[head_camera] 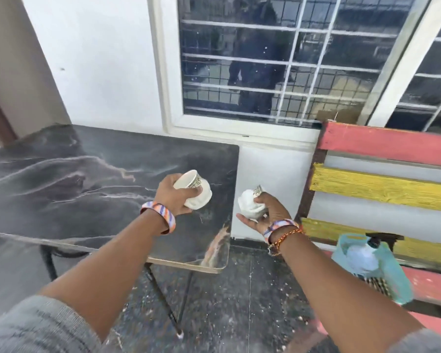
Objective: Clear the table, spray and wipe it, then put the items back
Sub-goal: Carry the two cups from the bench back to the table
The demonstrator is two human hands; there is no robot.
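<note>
The dark marble-patterned table (87,174) stands on the left with a bare, glossy top. My left hand (172,197) grips a white ribbed pot (197,191) with a silver trim, tilted on its side above the table's right part. Just past the table's right edge, over the floor, my right hand (267,212) holds a second white ribbed pot (248,203). A spray bottle (362,256) with a black trigger head sits in a light blue basket (395,278) on the bench at the right.
A slatted bench (382,182) in red and yellow stands right of the table, against the wall. A barred window (278,59) is behind. A narrow gap of dark speckled floor (239,301) separates table and bench. Thin black table legs (161,296) show below.
</note>
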